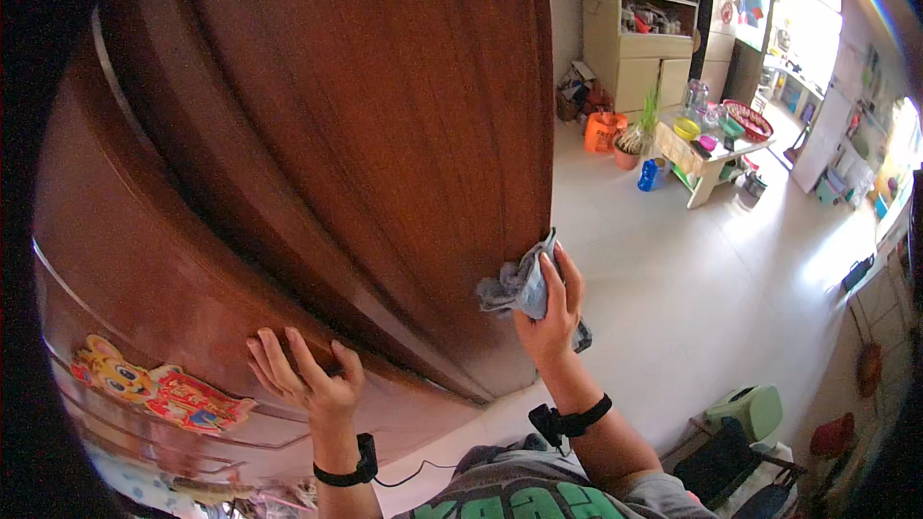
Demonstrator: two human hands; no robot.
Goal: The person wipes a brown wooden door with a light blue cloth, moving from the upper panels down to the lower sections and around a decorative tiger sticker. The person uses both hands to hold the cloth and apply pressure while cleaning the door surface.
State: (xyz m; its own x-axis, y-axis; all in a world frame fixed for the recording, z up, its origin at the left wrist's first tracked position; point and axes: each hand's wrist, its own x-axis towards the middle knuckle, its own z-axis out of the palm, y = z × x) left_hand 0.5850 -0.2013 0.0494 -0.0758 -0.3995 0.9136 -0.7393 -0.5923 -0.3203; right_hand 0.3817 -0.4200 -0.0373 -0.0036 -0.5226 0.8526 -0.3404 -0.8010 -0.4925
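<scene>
My right hand [554, 313] is closed around a bunched grey-blue cloth [523, 285], which lies against the right edge of a reddish-brown wooden door or panel [404, 122]. My left hand [310, 375], its fingers apart and slightly bent, is at the brown moulded frame [216, 259] to the lower left and holds nothing; whether its fingertips touch the wood I cannot tell. Below and left of it, a colourful cartoon-animal sticker [162, 389] bearing writing is stuck on a brown panelled surface. A black strap with a small device is on each wrist.
Beyond the panel's edge, a low table [710, 148] holds bowls and a red basket [748, 121]. Nearby stand a potted plant [627, 151], an orange bag [604, 132], a blue bottle [647, 175] and a cream cabinet [638, 65]. A green stool [750, 407] is at the lower right.
</scene>
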